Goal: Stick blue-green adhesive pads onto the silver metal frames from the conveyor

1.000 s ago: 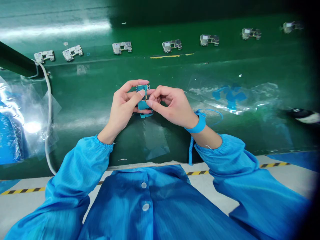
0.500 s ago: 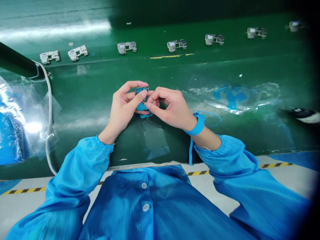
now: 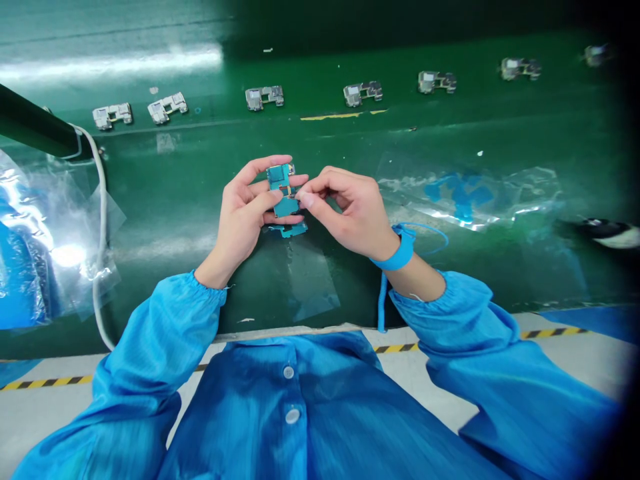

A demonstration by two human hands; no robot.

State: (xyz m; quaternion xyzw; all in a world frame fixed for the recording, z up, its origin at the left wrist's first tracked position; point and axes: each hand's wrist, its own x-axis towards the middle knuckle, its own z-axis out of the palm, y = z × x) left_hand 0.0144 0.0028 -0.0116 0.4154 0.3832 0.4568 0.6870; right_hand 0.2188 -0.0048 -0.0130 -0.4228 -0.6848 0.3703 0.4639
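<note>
Fingers of the left hand (image 3: 243, 215) grip a teal board (image 3: 280, 191), those of the right hand (image 3: 353, 215) pinch its middle, and a second piece (image 3: 289, 231) lies untouched just beneath.

Seven small metal brackets (image 3: 264, 97) in a row on one green belt (image 3: 200, 173), two teal circuit boards (image 3: 279, 180), two bare hands, left hand (image 3: 245, 213) and right hand (image 3: 355, 213), one blue wrist strap (image 3: 400, 250), two clear plastic bags (image 3: 465, 193), one white cable (image 3: 103, 200), two coat buttons (image 3: 287, 371).

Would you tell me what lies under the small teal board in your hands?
A flat teal piece lies on the green belt below the board. The left hand and right hand cover the board's underside.
</note>
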